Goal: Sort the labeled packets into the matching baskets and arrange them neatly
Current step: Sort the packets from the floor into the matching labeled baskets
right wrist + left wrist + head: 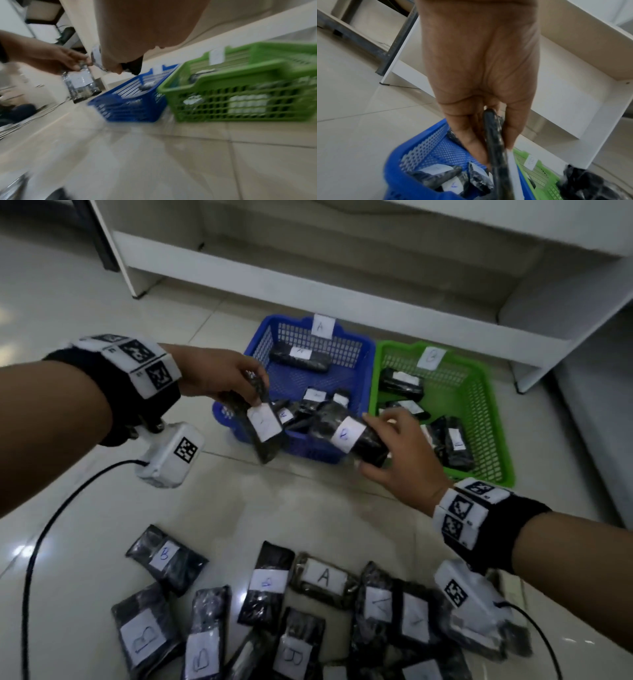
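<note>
My left hand [236,385] pinches the top end of a black packet [263,429] with a white label, hanging over the near-left corner of the blue basket [368,347] marked A. In the left wrist view the fingers [471,140] squeeze that packet [496,155] edge-on. My right hand [397,446] grips another black labelled packet [346,436] above the blue basket's front rim, beside the green basket [486,392] marked B. Both baskets hold several packets. The right wrist view is blurred; it shows both baskets [130,108] [240,86].
Several black packets labelled A or B [322,577] lie in a pile on the tiled floor near me. A white shelf unit [376,278] stands right behind the baskets. Black cables [51,525] trail from the wrist cameras over the floor.
</note>
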Demonstrator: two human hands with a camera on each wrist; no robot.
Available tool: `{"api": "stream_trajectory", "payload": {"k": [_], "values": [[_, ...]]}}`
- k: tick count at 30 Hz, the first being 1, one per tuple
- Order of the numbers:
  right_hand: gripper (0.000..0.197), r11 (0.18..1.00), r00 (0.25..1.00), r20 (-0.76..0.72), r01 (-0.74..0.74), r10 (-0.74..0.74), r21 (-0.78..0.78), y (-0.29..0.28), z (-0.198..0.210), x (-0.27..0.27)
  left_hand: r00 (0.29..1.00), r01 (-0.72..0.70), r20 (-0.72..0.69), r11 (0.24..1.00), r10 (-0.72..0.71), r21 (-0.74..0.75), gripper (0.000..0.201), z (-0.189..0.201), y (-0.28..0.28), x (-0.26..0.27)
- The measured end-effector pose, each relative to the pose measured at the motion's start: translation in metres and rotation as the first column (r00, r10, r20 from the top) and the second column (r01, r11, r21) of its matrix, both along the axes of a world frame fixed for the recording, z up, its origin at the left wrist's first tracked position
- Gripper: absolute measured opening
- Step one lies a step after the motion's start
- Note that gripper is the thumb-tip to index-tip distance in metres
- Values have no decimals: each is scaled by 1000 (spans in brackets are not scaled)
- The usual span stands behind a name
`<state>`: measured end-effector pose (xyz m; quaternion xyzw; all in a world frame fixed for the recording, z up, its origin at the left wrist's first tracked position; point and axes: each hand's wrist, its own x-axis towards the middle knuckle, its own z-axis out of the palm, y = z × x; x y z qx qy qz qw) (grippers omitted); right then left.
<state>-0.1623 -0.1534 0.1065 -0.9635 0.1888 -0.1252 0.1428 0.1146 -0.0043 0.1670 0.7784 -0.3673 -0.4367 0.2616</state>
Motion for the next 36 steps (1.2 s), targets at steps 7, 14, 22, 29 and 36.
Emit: {"api": "stream_trajectory", "payload": {"k": [7, 14, 22, 29, 36], "values": [[55, 847, 849, 52, 528, -525, -69, -93, 18, -63, 967, -250, -23, 922, 255, -296, 17, -4, -78, -58], [52, 719, 713, -96, 689, -695, -91, -119, 9, -99, 905, -418, -83, 831, 418, -368, 29, -53, -165, -137], [51, 719, 727, -63, 686, -684, 111, -133, -4, -107, 822, -560, -365, 736, 437, -380, 19, -91, -235, -176], [47, 641, 655, 48, 719, -755, 270, -147, -16, -99, 863, -492, -346, 770, 369, -405, 18, -101, -277, -176], [48, 685, 697, -21, 710, -717, 164, -147, -35, -94, 981, -143, 82, 939, 177, -313, 35, -112, -309, -186]]}}
